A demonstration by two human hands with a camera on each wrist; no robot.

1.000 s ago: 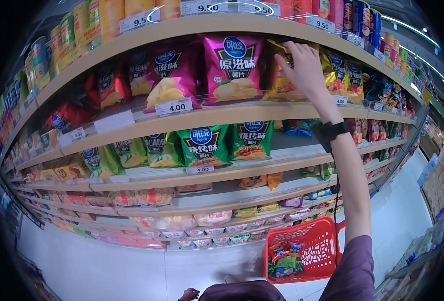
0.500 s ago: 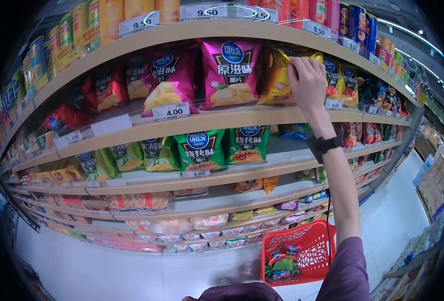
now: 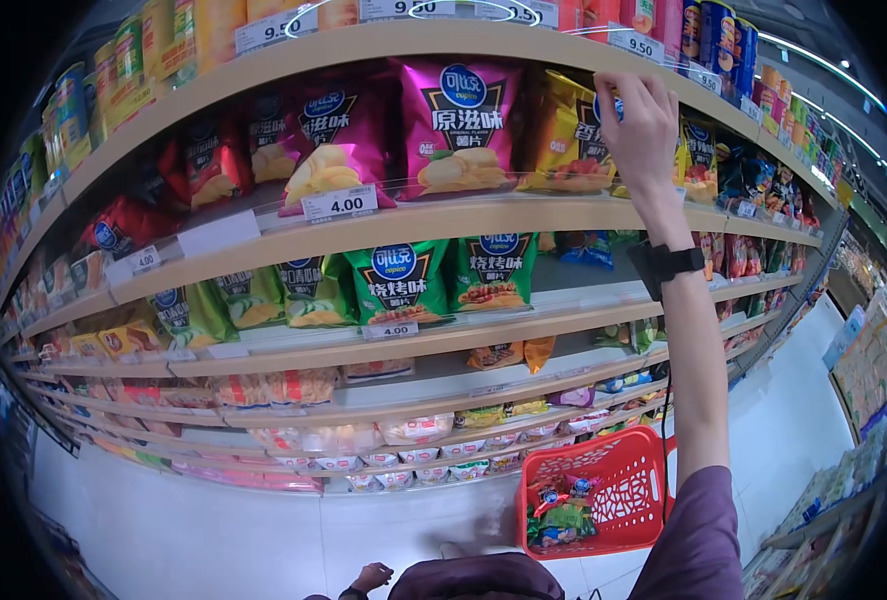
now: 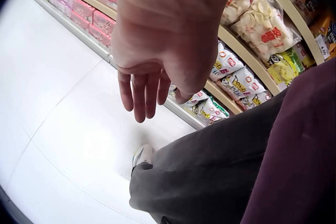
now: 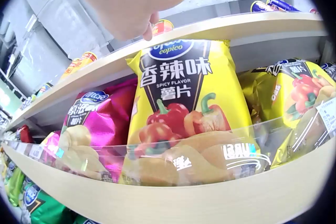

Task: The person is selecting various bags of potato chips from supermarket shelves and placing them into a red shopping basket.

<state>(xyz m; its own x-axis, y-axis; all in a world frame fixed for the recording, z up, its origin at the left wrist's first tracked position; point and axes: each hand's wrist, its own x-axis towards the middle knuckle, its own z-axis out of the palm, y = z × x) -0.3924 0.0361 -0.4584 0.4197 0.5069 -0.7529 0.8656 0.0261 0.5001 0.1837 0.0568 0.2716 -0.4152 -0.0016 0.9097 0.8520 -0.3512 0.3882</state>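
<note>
In the head view my right hand (image 3: 645, 135) is raised at the upper right of a yellow Copico spicy-flavor chip bag (image 3: 568, 140), fingers bent and part of the bag's blue logo showing between thumb and fingers. The right wrist view has the same hand (image 5: 134, 3) above the bag's top edge, most of its fingers hidden. That bag (image 5: 184, 98) stands upright behind a clear shelf lip. My left hand (image 4: 163, 61) hangs low over the floor, fingers loosely extended, holding nothing; it also appears at the bottom of the head view.
Magenta chip bags (image 3: 458, 130) stand left of the yellow one; green bags (image 3: 398, 280) fill the shelf below. Chip canisters (image 3: 718, 45) line the shelf above. A red basket (image 3: 638, 490) with several small packs sits on the floor (image 3: 223, 540).
My right hand went from the yellow bag's top to its right side. The bag, darker and farther back at first, now stands upright with its front more visible.
</note>
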